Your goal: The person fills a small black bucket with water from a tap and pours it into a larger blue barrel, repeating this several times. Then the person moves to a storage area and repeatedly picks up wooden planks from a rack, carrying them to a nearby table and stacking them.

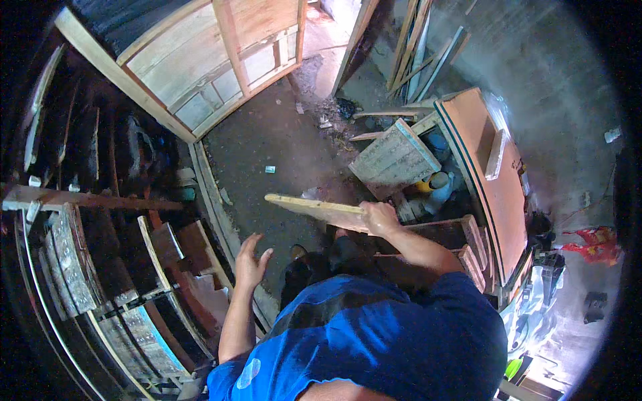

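Observation:
My right hand grips one end of a flat wooden board. The board is held level in front of me, its pale edge upward and its free end pointing left. My left hand is raised on the left with fingers apart, holding nothing, short of the board's free end. Just beyond my right hand, a weathered wooden panel leans at the open side of a cabinet with an orange-brown board on it. My shoes show partly below the board.
Wooden shelving with stacked planks runs along my left. A framed wooden wall panel stands at the far left. Long timber strips lean at the back. Yellow and grey containers sit inside the cabinet. Small litter lies on the dark floor.

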Tool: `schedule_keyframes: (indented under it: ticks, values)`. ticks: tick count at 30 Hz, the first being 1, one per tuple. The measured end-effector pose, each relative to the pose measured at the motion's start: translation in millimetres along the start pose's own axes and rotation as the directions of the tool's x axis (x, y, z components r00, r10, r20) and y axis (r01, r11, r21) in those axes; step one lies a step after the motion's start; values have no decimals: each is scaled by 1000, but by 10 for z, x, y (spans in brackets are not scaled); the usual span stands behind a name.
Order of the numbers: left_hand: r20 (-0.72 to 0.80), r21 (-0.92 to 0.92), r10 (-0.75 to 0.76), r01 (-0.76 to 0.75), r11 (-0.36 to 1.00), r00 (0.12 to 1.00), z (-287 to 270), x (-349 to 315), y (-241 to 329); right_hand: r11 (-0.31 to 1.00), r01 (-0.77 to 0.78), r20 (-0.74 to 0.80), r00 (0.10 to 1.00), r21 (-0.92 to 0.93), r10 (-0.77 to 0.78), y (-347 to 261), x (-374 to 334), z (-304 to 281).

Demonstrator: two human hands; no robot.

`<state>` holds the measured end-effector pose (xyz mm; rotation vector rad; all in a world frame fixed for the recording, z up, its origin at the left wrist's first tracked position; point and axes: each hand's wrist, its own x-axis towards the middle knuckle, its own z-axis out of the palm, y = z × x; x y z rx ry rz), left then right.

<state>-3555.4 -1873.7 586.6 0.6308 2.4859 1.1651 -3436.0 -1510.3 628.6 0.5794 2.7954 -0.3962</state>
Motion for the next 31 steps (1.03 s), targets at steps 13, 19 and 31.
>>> schedule_keyframes:
  ticks: [13,19,31]
  values:
    - [72,-24,-595,597,802,801,72,-1385,-862,842,-509,-64,848,182,526,1945,861,458]
    - [190,263,-702,654,710,686,325,-1269,-183,780,-585,28,804,222,594,2788,1349,757]
    - [147,342,-841,771,537,520,665,-174,1276,737,-549,2,803,394,596,4009,1581,1478]
